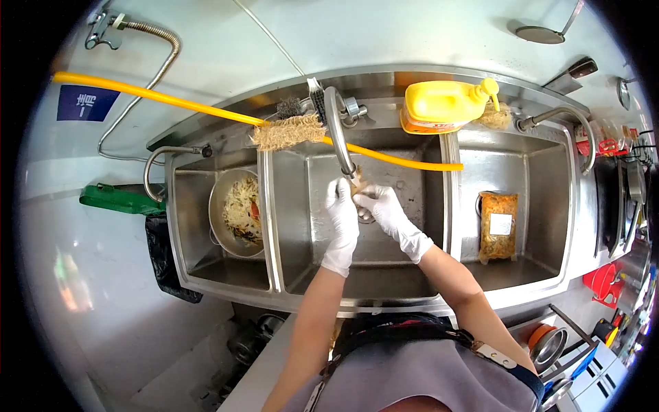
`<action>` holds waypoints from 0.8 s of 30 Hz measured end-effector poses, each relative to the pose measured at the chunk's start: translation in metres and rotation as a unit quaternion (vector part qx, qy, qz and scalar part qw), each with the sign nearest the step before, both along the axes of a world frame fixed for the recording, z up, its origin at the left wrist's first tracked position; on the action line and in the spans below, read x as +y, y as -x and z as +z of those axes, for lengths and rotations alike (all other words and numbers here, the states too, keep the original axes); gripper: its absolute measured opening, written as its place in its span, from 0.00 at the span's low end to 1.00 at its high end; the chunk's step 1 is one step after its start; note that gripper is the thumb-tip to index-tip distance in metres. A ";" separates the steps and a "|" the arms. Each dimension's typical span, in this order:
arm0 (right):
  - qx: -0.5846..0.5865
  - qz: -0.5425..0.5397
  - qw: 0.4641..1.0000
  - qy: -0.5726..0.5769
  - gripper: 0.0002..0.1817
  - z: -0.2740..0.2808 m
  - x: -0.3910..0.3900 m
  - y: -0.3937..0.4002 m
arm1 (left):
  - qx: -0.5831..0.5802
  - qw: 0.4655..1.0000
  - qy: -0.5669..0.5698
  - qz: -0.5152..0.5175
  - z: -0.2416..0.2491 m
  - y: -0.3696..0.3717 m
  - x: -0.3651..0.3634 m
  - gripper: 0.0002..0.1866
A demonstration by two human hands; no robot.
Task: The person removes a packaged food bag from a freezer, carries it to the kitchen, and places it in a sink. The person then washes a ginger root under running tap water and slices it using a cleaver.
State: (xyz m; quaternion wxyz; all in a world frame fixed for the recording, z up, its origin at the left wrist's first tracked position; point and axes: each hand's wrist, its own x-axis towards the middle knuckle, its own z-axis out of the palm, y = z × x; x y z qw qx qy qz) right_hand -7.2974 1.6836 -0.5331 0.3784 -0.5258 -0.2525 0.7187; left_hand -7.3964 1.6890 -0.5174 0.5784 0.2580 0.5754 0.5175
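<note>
My left hand point(342, 218) and my right hand point(386, 211), both in white gloves, are close together under the spout of the middle tap point(336, 130). Their fingers are closed around a small brownish thing point(357, 182), mostly hidden by the gloves, so its kind cannot be made out. Both hands hang over the middle basin point(405, 240) of a steel sink, and a drain shows just beneath them.
A pot of food scraps point(218, 206) stands in the left basin. A labelled bag of food point(499, 237) lies in the right basin. A yellow hose point(405, 161), a bristly brush point(288, 132) and a yellow pump jug point(439, 106) lie along the back.
</note>
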 end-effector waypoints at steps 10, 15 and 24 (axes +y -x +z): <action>0.089 -0.064 0.993 -0.045 0.11 -0.019 0.006 0.000 | 0.293 0.952 -0.044 -0.082 -0.014 0.013 0.017 0.06; -0.005 -0.027 0.997 -0.078 0.10 -0.003 0.012 -0.006 | 0.019 0.998 0.019 -0.055 0.009 0.004 0.020 0.09; 0.154 -0.055 0.986 0.036 0.11 -0.010 0.016 -0.023 | 0.414 0.808 -0.306 -0.286 0.011 0.025 0.011 0.22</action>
